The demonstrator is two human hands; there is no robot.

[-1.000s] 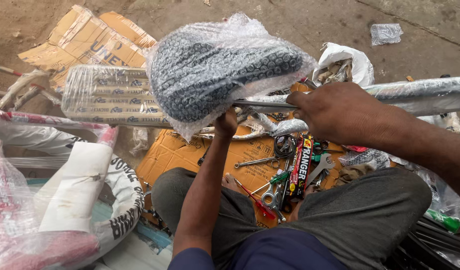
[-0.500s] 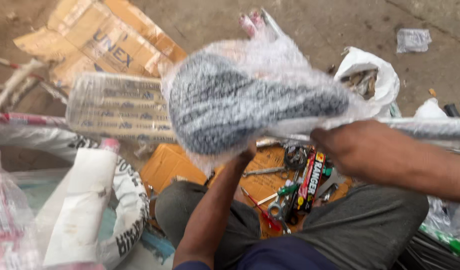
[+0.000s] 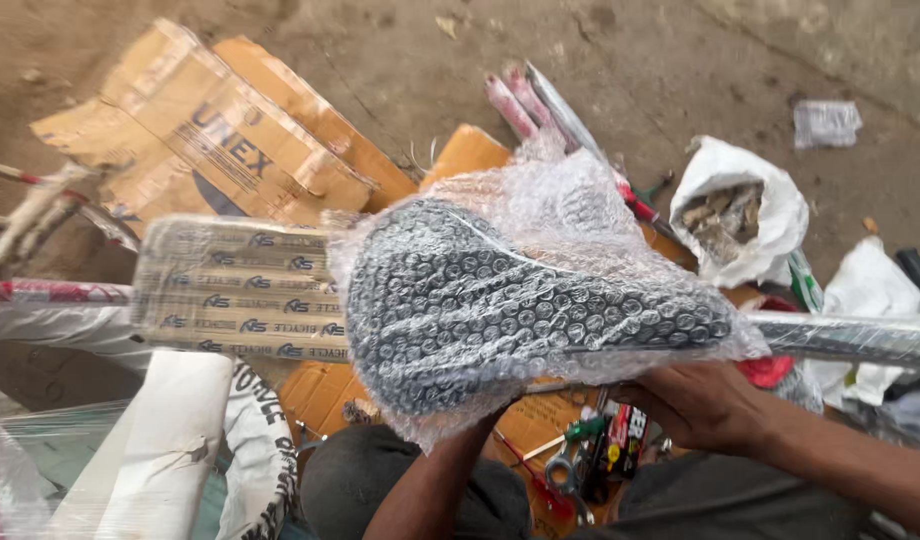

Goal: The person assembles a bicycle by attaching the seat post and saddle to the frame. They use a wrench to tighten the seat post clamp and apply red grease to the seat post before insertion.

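A person seen from above, both forearms bare to the elbow, with no watch, ring or glove visible on the right hand. The left hand is mostly hidden, only its bare forearm showing. Grey trousers of a plain, slightly creased cloth cover both knees at the lower edge of the frame. No sleeve shows on either arm in this view.

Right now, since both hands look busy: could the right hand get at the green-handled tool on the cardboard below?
Probably yes: the right hand hovers just above the green-handled tool, nothing between, but it grips the bubble-wrapped saddle.
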